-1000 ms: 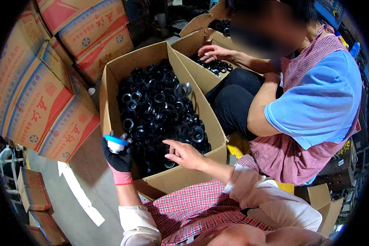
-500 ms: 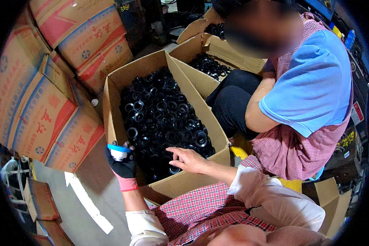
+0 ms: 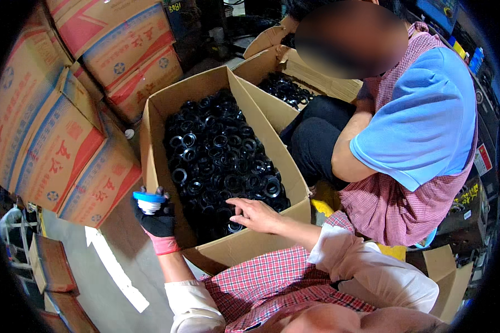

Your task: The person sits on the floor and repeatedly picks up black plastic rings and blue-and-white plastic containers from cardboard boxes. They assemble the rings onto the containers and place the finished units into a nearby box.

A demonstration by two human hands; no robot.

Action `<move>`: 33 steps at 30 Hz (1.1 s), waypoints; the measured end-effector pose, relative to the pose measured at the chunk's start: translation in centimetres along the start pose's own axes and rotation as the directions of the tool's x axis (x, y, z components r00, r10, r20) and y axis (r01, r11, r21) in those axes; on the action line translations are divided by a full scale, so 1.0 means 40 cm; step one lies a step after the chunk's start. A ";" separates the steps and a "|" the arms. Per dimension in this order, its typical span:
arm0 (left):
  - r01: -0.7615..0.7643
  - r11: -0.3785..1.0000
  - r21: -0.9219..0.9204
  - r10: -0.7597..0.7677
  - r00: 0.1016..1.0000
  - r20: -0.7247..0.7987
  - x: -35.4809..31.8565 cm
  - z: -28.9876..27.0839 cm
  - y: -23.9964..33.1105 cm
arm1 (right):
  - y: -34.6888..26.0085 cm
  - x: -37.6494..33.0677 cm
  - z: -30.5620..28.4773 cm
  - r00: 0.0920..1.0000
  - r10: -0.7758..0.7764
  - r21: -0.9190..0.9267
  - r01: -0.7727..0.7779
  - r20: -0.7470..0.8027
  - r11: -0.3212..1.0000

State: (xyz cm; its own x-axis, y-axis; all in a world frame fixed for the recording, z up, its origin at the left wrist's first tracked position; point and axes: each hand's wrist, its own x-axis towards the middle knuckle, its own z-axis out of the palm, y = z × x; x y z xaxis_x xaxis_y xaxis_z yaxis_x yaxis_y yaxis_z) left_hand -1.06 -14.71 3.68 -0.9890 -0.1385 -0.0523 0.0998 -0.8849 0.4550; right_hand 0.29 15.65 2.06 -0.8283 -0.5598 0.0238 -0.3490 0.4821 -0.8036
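**A:** What did the fingers of the left hand [image 3: 156, 221] do?

**B:** They were wrapped in a black knit glove with a pink cuff and curled tight round a small white ribbed piece [image 3: 148, 206] topped by a flat blue disc [image 3: 149, 196]. The disc stood above the fingers, at twelve o'clock from the knuckles, clear of the box wall.

**A:** And the right hand [image 3: 255, 215]?

**B:** Bare, palm down, fingers [image 3: 238, 212] loosely spread and reaching to nine o'clock. Their tips lay on the heap of black rings [image 3: 222, 161]. I could not tell whether a ring was pinched between them.

**A:** What were the rings like?

**B:** Round, glossy, dark, like rubber or plastic, with open centres, piled loose and overlapping. They filled the open cardboard box [image 3: 153, 150], a plain brown corrugated carton with its flaps folded out. The near wall ran between the two hands.

**A:** Beyond that?

**B:** At two o'clock a second carton [image 3: 261, 69] held more of the same rings. At three o'clock sat another person [image 3: 411, 139] in a blue shirt under a red checked apron, dark trousers, forearm bent down. At nine to eleven o'clock stood stacked printed cartons [image 3: 55, 139], brown with red and blue bands, leaning. Below them was grey concrete floor [image 3: 89, 277] with a strip of white paper [image 3: 115, 266] lying on it.
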 end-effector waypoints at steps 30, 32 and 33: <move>-0.138 0.990 -0.002 0.138 0.990 -0.014 -0.001 0.004 0.028 | -0.009 0.006 -0.009 0.996 0.033 -0.026 -0.031 0.078 0.999; -0.170 0.984 0.049 0.175 0.978 -0.114 0.003 0.003 0.022 | 0.000 0.006 -0.005 0.998 0.013 -0.026 -0.011 0.068 1.000; -0.159 0.987 0.025 0.161 0.984 -0.076 0.005 0.001 0.026 | -0.001 0.014 -0.006 0.997 0.025 -0.026 -0.023 0.075 0.999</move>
State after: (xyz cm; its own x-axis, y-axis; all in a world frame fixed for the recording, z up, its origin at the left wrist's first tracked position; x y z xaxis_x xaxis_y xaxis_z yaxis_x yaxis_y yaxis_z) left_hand -1.17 -15.63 4.16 -0.9489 -0.3122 -0.0459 0.2532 -0.8402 0.4795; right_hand -0.26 15.50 2.24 -0.8012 -0.5970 -0.0409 -0.3414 0.5121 -0.7881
